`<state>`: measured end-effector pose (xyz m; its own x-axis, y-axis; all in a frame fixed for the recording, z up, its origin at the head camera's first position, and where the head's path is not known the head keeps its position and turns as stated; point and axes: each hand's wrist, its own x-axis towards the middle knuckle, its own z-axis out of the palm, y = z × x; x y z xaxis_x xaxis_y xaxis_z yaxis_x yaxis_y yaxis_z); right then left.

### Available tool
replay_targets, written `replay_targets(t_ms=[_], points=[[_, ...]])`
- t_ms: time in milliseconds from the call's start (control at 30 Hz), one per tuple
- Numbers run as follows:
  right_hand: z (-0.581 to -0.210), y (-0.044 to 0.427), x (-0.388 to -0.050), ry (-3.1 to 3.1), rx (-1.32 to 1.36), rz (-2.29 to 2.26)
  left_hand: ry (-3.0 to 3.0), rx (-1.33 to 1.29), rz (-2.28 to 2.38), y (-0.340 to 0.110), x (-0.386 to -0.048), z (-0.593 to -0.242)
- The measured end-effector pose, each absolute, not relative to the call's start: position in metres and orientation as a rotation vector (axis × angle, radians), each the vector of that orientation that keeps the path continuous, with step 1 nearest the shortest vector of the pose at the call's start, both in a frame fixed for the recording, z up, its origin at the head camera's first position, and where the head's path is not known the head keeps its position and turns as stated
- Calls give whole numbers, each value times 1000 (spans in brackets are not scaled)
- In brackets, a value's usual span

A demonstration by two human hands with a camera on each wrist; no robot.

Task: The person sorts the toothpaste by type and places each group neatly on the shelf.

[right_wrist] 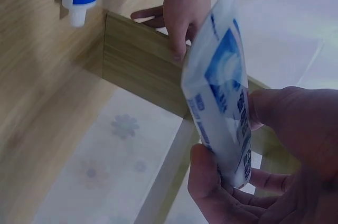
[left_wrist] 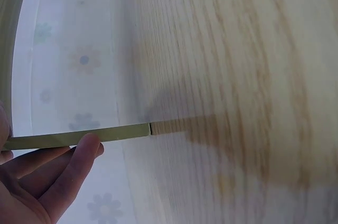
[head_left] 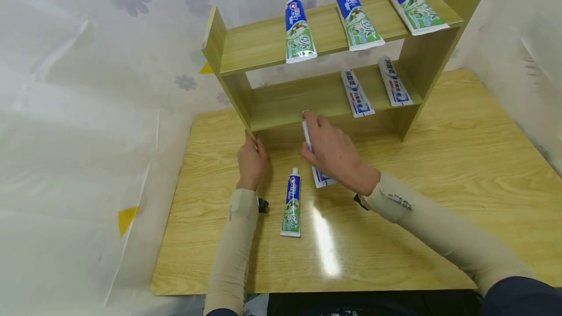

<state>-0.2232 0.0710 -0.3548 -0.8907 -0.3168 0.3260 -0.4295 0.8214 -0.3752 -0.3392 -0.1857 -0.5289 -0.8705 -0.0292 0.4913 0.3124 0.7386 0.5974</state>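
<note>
My right hand [head_left: 335, 152] holds a white-and-blue toothpaste tube [right_wrist: 219, 102] just in front of the shelf's middle board. The right wrist view shows thumb and fingers gripping the tube by its cap end, its flat end pointing away. With my left hand [head_left: 251, 162] I grip the left side panel [left_wrist: 79, 137] of the wooden shelf [head_left: 290, 104], low down near the table. Between my forearms a blue-and-green toothpaste tube [head_left: 291, 206] lies on the table, cap toward the shelf.
Three blue-and-green tubes lie along the top board [head_left: 259, 45]: a left tube [head_left: 300, 30], a middle tube [head_left: 357, 18] and a right tube [head_left: 414, 4]. Two white tubes, one left [head_left: 357, 92] and one right [head_left: 395, 82], lie on the middle board's right half. A patterned wall [head_left: 167, 28] stands behind.
</note>
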Motion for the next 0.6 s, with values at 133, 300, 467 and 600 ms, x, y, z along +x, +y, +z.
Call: replay_targets(t_ms=[133,300,467,600], points=[[-343,74,-235,-2768,560,608,-2430,-211,-989,-187,-343,-536],[-332,75,-255,-2784,535,534,-2461,-201,-977,-182,-331,-520],[-329,73,-273,-2739,538,531,-2511,-171,-945,-166,-304,-481],[-330,71,-284,-2700,547,553,-2479,-195,-949,-176,-320,-505]])
